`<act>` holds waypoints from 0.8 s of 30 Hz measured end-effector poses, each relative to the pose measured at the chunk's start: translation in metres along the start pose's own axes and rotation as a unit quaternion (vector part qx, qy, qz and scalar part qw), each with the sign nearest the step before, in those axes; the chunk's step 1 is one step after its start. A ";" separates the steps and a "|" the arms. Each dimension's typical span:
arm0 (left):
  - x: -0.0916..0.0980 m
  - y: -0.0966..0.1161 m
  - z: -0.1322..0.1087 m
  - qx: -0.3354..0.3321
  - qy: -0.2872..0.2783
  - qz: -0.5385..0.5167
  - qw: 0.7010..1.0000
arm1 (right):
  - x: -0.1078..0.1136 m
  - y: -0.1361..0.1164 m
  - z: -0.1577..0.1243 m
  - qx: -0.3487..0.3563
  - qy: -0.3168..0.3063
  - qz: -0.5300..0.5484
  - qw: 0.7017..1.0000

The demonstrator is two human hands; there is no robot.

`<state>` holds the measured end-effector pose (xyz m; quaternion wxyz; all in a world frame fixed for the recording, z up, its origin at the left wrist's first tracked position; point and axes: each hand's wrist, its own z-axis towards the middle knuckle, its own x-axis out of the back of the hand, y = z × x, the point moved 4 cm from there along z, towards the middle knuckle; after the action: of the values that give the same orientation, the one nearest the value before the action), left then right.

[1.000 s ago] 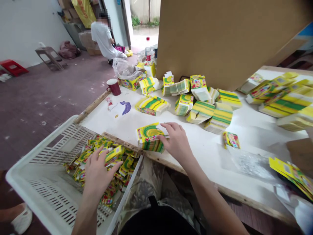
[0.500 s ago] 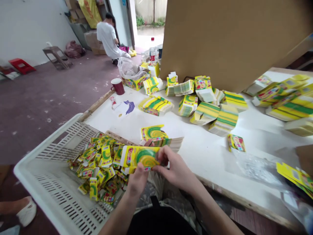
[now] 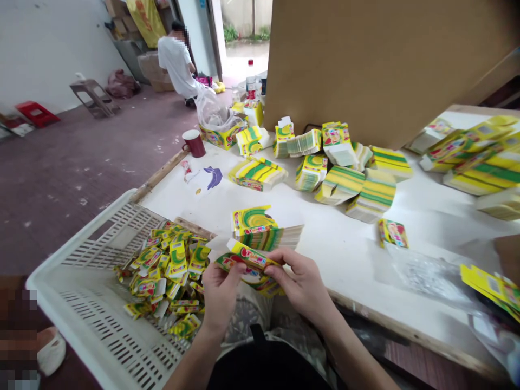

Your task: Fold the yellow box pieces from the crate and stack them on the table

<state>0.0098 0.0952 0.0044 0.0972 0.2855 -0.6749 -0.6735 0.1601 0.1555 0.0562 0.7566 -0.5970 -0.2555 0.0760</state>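
Between my two hands is a small yellow and green printed carton (image 3: 252,261), partly folded, with a white flap sticking out at its left end. My left hand (image 3: 221,292) pinches the left end with thumb and fingers. At the right end, my right hand (image 3: 298,279) has its thumb and fingers closed on the carton's edge. Just behind it on the table lies a fanned stack of flat cartons (image 3: 270,237). To the left, a white plastic crate (image 3: 85,319) holds a heap of small folded cartons (image 3: 176,260).
Bundles of flat cartons (image 3: 341,184) lie across the white table (image 3: 325,244). A maroon mug (image 3: 195,145) stands by the left edge. Behind rises a large cardboard sheet (image 3: 357,65). A clear plastic bag (image 3: 430,276) is at right. A person in white (image 3: 174,62) crouches near the doorway.
The carton has turned from its broad face showing to its narrow printed side, and a white flap now stands out. My left hand has shifted left to the carton's end.
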 end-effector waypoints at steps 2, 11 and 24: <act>0.007 0.009 0.006 0.011 -0.028 0.021 0.999 | 0.010 0.000 0.000 0.035 0.005 -0.041 0.999; -0.004 0.044 0.010 0.031 -0.355 0.306 0.883 | 0.005 -0.023 -0.012 0.232 -0.081 -0.254 0.936; -0.019 0.018 -0.019 -0.123 -0.265 0.445 0.847 | -0.021 0.013 -0.010 -0.104 0.011 0.150 0.983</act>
<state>0.0304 0.0879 0.0282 0.2379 -0.2492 -0.6413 -0.6856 0.1499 0.1414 0.0362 0.6731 -0.7048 -0.1612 0.1554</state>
